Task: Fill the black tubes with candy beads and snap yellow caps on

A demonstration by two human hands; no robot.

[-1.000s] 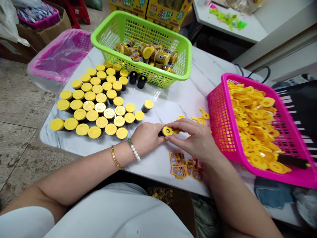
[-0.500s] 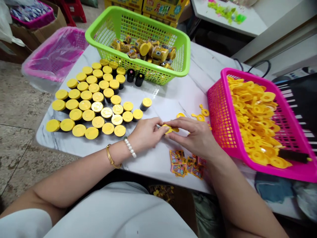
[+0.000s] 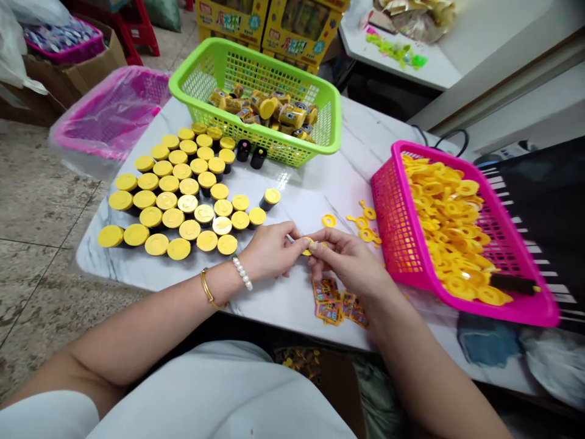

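Between my two hands is a small yellow plastic piece [image 3: 308,245], mostly covered by the fingers. My left hand [image 3: 273,250], with a pearl bracelet and a gold bangle at the wrist, pinches it from the left with thumb and forefinger. From the other side, the thumb and fingers of my right hand [image 3: 351,259] close on the same piece. Just below the right hand lie small printed cards [image 3: 328,300], partly hidden by the wrist. Beyond it are a yellow ring [image 3: 328,221] and several yellow ring pieces with stems [image 3: 365,234].
Rows of yellow-capped black pots [image 3: 172,218] stand at left, with two uncapped black pots [image 3: 258,158] behind. A green basket [image 3: 256,146] of yellow containers is at the back. At right, a pink basket [image 3: 397,244] holds yellow ring pieces. A plastic-lined pink basket [image 3: 91,131] stands beyond the table's left edge.
The camera view has shifted slightly. My right hand's fingers have curled down and in around the yellow piece, while my left hand keeps its pinch.
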